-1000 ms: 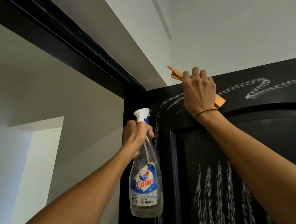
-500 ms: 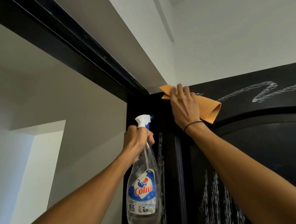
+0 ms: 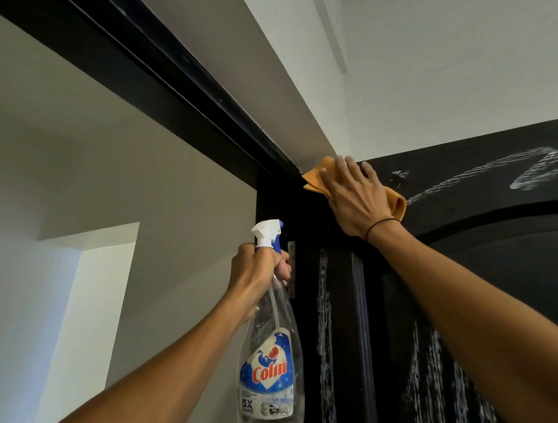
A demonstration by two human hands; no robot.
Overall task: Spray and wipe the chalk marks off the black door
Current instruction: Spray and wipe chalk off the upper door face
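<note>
The black door (image 3: 503,263) fills the right side, seen from below. A white chalk zigzag (image 3: 524,170) runs along its top rail, and chalk streaks (image 3: 322,313) run down its left stile and lower panel. My right hand (image 3: 355,199) presses an orange cloth (image 3: 318,176) flat against the door's top left corner, fingers spread. My left hand (image 3: 258,275) grips the neck of a clear spray bottle (image 3: 270,374) with a white and blue trigger head, held upright just left of the door's edge.
The black door frame (image 3: 139,71) slants up to the left above my hands. White walls and ceiling (image 3: 443,56) surround it. A metal hinge (image 3: 291,251) shows beside the bottle's trigger head.
My right hand slid the cloth left along the top rail into the corner. The chalk at the rail's left end is gone. The bottle has stayed beside the door's edge.
</note>
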